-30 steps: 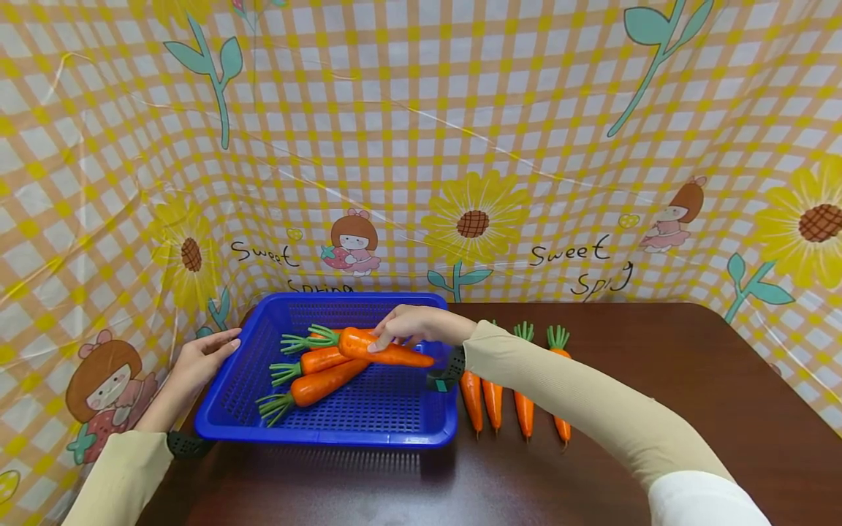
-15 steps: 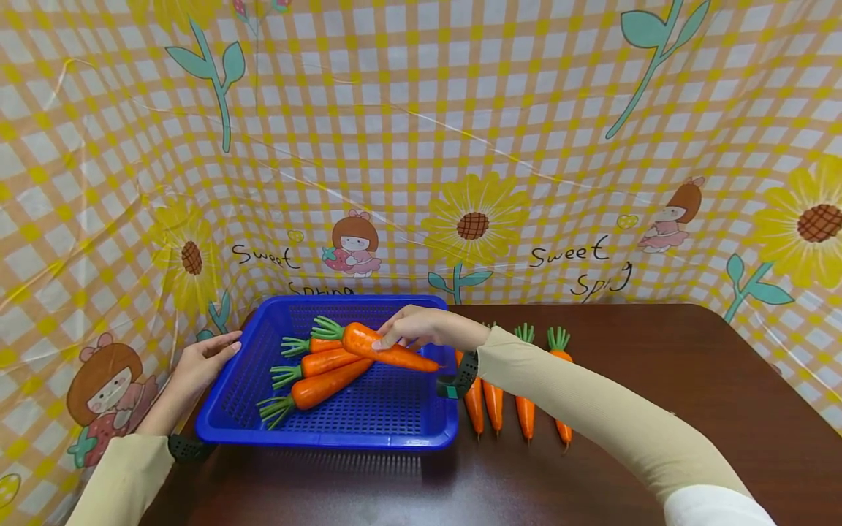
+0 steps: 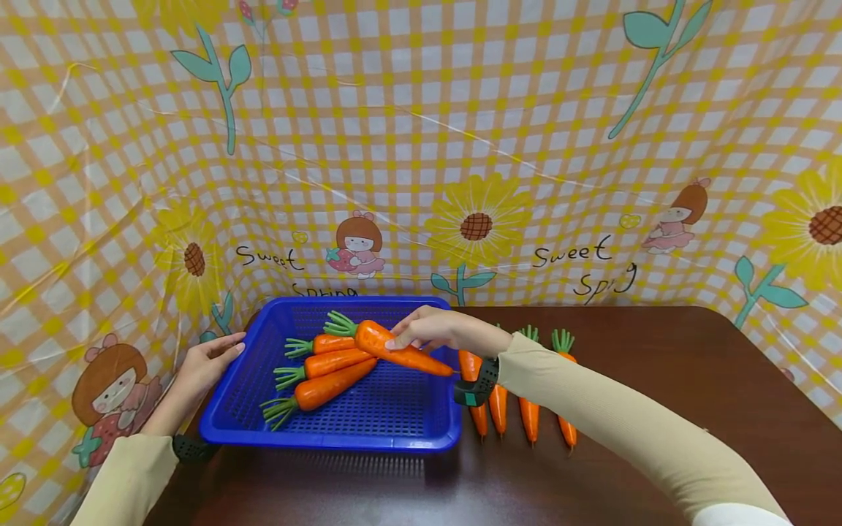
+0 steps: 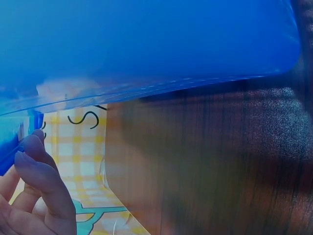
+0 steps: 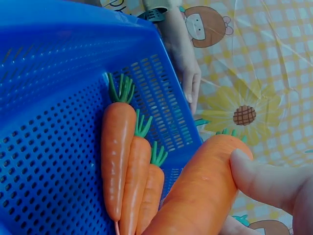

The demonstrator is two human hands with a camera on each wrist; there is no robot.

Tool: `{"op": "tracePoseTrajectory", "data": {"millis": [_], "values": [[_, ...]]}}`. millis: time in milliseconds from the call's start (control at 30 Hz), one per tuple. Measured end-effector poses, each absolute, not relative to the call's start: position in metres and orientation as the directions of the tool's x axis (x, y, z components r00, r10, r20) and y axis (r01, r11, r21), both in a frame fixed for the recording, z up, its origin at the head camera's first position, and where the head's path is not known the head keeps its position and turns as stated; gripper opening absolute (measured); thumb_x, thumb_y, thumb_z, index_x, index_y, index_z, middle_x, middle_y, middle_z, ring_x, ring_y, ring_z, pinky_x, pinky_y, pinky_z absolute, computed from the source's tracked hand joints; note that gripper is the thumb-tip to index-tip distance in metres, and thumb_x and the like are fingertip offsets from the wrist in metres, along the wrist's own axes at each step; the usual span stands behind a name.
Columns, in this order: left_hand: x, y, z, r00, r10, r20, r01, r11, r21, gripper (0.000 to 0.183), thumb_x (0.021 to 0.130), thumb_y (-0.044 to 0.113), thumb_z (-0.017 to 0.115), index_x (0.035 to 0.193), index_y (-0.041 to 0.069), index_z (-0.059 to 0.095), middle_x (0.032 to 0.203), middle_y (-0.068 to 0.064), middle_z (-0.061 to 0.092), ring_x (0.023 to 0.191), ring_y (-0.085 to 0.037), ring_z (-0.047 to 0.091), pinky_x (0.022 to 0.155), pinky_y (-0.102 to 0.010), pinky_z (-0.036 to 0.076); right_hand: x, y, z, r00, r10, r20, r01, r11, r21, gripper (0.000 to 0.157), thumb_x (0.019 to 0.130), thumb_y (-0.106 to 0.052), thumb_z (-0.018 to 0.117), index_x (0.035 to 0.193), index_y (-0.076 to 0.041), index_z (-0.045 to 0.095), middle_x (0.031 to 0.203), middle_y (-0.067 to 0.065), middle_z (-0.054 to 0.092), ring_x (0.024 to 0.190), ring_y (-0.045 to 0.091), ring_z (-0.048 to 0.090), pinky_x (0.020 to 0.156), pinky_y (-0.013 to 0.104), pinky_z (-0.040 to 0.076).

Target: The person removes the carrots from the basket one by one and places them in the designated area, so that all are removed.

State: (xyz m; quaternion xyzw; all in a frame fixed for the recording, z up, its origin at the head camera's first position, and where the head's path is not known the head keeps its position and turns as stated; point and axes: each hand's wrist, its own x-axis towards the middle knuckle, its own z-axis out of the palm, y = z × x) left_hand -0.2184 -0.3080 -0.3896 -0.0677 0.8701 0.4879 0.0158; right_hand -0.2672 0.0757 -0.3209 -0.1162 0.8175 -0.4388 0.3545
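Observation:
My right hand point(image 3: 430, 330) grips an orange carrot point(image 3: 408, 356) with a green stalk, held up over the blue basket point(image 3: 329, 442). In the right wrist view the thumb presses the side of this carrot point(image 5: 200, 191), near its stalk end. Three more carrots lie side by side on the basket floor, stalks to the left; the nearest carrot point(image 3: 332, 386) shows whole, while the far ones are partly covered by the held one. My left hand point(image 3: 204, 365) holds the basket's left rim, and in the left wrist view its thumb and fingers point(image 4: 41, 181) pinch the blue edge.
Right of the basket, several carrots point(image 3: 529, 420) lie in a row on the dark brown table point(image 3: 658, 365), partly hidden by my right forearm. A checked, flower-printed cloth point(image 3: 395, 146) hangs close behind and at both sides.
The right hand has lifted the carrot and moved it to the right, tilting its tip lower, away from the three carrots in the basket. The left hand keeps its place at the rim.

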Motion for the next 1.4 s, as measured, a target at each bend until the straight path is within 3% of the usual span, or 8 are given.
{"op": "tracePoseTrajectory", "data": {"millis": [367, 867, 1100, 1400], "values": [[-0.219, -0.306, -0.391, -0.987, -0.127, -0.097, -0.15, 0.525, 0.838, 0.056, 0.098, 0.036, 0.053, 0.14, 0.0, 0.047, 0.117, -0.013, 0.063, 0.074, 0.001, 0.06, 0.068, -0.021, 0.051, -0.264, 0.084, -0.321, -0.736, -0.494, -0.464, 0.13, 0.569, -0.812, 0.049, 0.088, -0.024, 0.066, 0.131, -0.002, 0.058, 0.121, 0.011, 0.065, 0.109, 0.025, 0.059, 0.102, 0.047, 0.044], [-0.218, -0.306, -0.391, -0.984, -0.141, -0.111, -0.17, 0.529, 0.831, 0.056, 0.098, 0.037, 0.053, 0.141, 0.003, 0.047, 0.108, -0.007, 0.067, 0.074, -0.002, 0.061, 0.067, -0.023, 0.052, -0.262, 0.093, -0.321, -0.743, -0.495, -0.451, 0.125, 0.559, -0.82, 0.052, 0.088, -0.026, 0.066, 0.132, -0.001, 0.057, 0.115, 0.008, 0.068, 0.102, 0.022, 0.059, 0.095, 0.041, 0.048], [-0.22, -0.306, -0.391, -0.983, -0.15, -0.101, -0.166, 0.527, 0.833, 0.058, 0.097, 0.04, 0.055, 0.14, 0.003, 0.049, 0.101, -0.001, 0.067, 0.073, -0.002, 0.061, 0.066, -0.023, 0.052, -0.262, 0.098, -0.321, -0.745, -0.495, -0.447, 0.134, 0.545, -0.828, 0.055, 0.09, -0.026, 0.064, 0.136, 0.001, 0.053, 0.124, 0.013, 0.063, 0.108, 0.024, 0.058, 0.096, 0.041, 0.047], [-0.22, -0.306, -0.392, -0.981, -0.153, -0.116, -0.181, 0.534, 0.826, 0.059, 0.097, 0.042, 0.054, 0.142, 0.005, 0.048, 0.123, -0.021, 0.06, 0.077, -0.003, 0.06, 0.068, -0.023, 0.051, -0.26, 0.109, -0.318, -0.757, -0.504, -0.415, 0.121, 0.516, -0.848, 0.056, 0.09, -0.028, 0.062, 0.136, 0.002, 0.051, 0.123, 0.014, 0.064, 0.103, 0.02, 0.058, 0.087, 0.034, 0.051]]}}
